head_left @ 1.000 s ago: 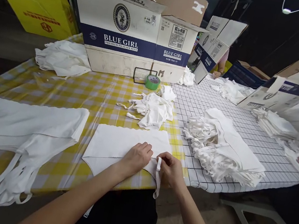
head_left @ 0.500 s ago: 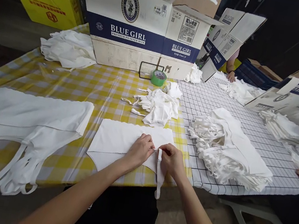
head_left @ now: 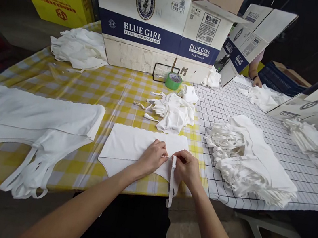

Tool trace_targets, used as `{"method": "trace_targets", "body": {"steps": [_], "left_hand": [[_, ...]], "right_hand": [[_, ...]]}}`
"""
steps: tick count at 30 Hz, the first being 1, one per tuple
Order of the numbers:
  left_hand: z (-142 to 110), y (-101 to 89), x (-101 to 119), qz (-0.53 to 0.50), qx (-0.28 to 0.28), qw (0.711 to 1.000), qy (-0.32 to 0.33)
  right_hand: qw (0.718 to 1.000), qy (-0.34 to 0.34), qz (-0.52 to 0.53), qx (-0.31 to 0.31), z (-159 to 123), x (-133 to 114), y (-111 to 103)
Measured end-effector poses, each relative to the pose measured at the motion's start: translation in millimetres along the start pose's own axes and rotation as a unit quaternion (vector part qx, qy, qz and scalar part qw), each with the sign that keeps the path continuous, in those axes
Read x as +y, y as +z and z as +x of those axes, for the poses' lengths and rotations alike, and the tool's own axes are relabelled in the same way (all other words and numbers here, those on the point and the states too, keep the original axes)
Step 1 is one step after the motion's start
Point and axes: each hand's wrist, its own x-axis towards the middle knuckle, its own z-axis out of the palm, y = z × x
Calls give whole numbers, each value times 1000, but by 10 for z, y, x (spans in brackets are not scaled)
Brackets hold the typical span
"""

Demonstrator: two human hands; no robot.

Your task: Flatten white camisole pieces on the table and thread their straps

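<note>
"Yellow-checked tabletop (head_left: 113,80); where's the white garment (head_left: 128,143)?"
"Flat along its near edge, long axis running left to right, wavy side pointing away."
"Held how?"
"Left hand (head_left: 152,159) and right hand (head_left: 188,169), nearly tip to tip over its right half, both pinched closed on it; the right is nearer the dangling strap (head_left: 171,182)."

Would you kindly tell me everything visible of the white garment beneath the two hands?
The white garment looks like soft fabric, with a wavy far edge, a line across it and a curved near edge at its left. It lies mostly flat on the yellow checked tablecloth. The left hand and right hand pinch at its right part, where a narrow strap hangs down.
</note>
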Motion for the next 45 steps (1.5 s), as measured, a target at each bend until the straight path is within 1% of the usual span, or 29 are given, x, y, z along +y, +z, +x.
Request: {"method": "trace_targets", "body": {"steps": [4, 8, 17, 21, 28, 37, 40, 43, 45], "left_hand": [[-1, -4, 10, -10, -3, 1000, -6], [6, -11, 13, -10, -6, 1000, -11], [-2, -7, 5, -22, -1, 1000, -11], [-4, -12, 5, -28, -2, 999, -16], [-1, -9, 1, -19, -2, 1000, -10], [-13, -38, 7, -15, -14, 1000, 2], [-13, -27, -3, -8, -10, 1000, 10], [-13, -10, -21, -9, -6, 1000, 14], [-16, -9, -30, -14, -9, 1000, 14]], "right_hand": [[1000, 1, -7, -15, -9, 36, -53], [1000, -1, -2, -16, 0, 44, -16], [1000, -10, -10, -12, -15, -73, -33], [1000, -6, -21, 0, -15, -40, 1], [1000, -9, -14, 3, 6, 3, 56], [999, -29, -12, -10, 36, -33, 94], [999, -33, 6, -1, 46, -59, 136], [1000, -14, 25, 7, 23, -55, 159], [998, 27, 53, 2, -24, -39, 146]]}}
